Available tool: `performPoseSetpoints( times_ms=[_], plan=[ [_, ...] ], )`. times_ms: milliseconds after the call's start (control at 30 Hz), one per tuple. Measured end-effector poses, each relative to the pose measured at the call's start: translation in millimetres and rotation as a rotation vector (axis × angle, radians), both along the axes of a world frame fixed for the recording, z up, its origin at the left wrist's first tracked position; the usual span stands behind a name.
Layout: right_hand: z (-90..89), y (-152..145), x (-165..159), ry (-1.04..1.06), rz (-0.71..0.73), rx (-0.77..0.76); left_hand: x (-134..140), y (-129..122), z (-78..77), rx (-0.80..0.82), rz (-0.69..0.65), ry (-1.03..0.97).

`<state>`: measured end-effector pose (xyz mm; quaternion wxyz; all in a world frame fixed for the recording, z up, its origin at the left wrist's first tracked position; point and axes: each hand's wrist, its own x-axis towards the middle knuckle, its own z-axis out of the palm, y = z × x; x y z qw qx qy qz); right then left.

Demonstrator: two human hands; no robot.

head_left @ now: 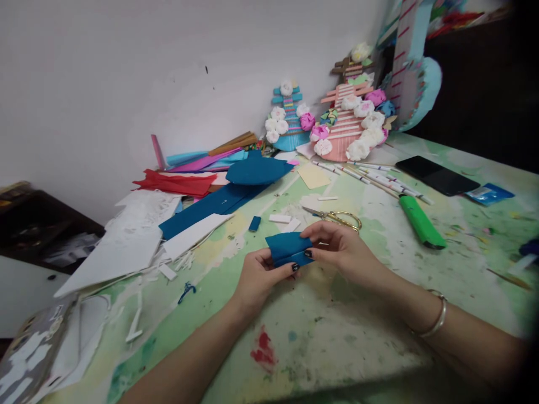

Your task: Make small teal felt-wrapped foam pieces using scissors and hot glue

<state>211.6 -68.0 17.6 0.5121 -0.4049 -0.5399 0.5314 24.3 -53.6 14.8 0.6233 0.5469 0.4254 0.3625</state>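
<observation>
A small folded piece of blue paper is held above the table between both hands. My left hand grips its lower left side, thumb in front and fingers behind. My right hand pinches its right side between thumb and fingers. Just beyond the hands lie gold-handled scissors, partly covered by my right hand. Small white strips and a small dark blue rectangle rest close to the blue paper. Whether anything is wrapped inside the fold, I cannot tell.
Blue sheets, red crepe paper and white foam board lie at the left. Flower-covered paper guitars lean at the back wall. A green cutter, black phone and white sticks are at the right.
</observation>
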Motion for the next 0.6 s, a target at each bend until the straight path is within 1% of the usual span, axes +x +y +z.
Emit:
performPoseSetpoints(
  times_ms=[133, 267, 367, 433, 500, 600],
  plan=[
    [1.5, -1, 0, 0.003, 0.007, -0.015, 1, 0, 1.7, 0.003, -0.001, 0.031],
    [3.8, -2, -1, 0.008, 0.04, -0.03, -1, 1, -3.9, -0.007, -0.011, -0.016],
    [6.0, -2, -1, -0.049, 0.011, 0.013, -2, 1, -6.3, -0.016, -0.002, 0.001],
    [9.6, -5, 4, -0.16, -0.09, 0.094, -1, 1, -4.3, -0.021, 0.02, 0.026],
    [15.3, -14, 13, -0.302, -0.237, 0.19, -1, 0, -0.4, -0.015, 0.039, 0.047],
    [23.8, -42, 39, -0.484, -0.467, 0.295, 0, -2, 4.4, 0.006, 0.062, 0.056]
  ],
)
